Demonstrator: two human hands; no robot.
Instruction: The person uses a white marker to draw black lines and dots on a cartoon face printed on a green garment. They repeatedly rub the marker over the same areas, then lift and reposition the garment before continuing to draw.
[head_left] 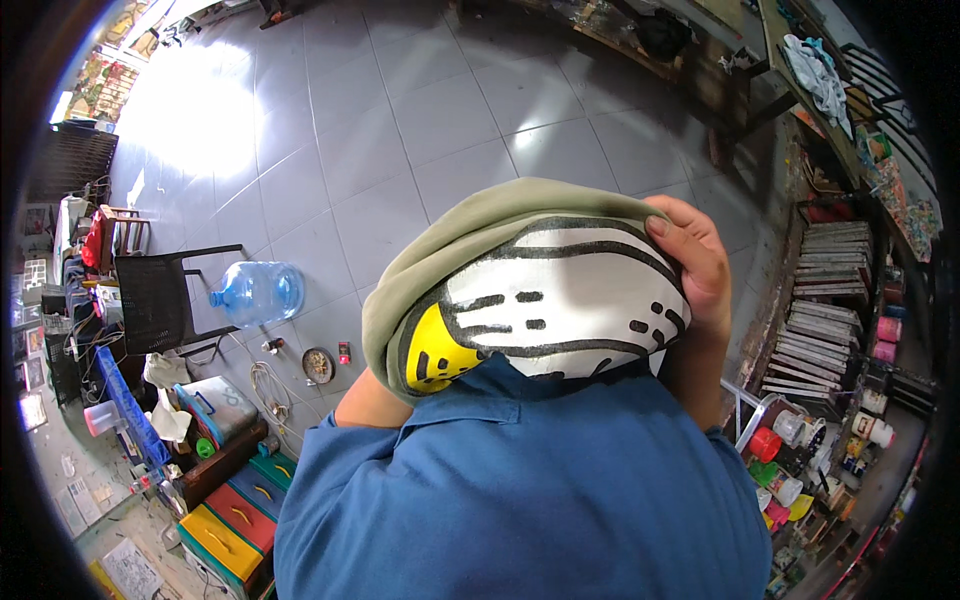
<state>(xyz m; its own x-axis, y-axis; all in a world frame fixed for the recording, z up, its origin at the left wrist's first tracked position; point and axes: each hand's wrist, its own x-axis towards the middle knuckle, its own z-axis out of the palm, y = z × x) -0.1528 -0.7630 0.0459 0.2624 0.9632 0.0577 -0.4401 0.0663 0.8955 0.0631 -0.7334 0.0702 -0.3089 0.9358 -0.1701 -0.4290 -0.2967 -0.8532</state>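
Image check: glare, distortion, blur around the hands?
Head view: glare washes the floor to white at upper left; head view: fisheye bends edges toward a black rim; head view: right hand and printed fabric show no obvious motion blur; head view: left hand hidden, so its sharpness can't be judged.

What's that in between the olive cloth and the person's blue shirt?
In the head view, a white piece with black lines and a yellow patch shows between the olive cloth and the blue shirt.
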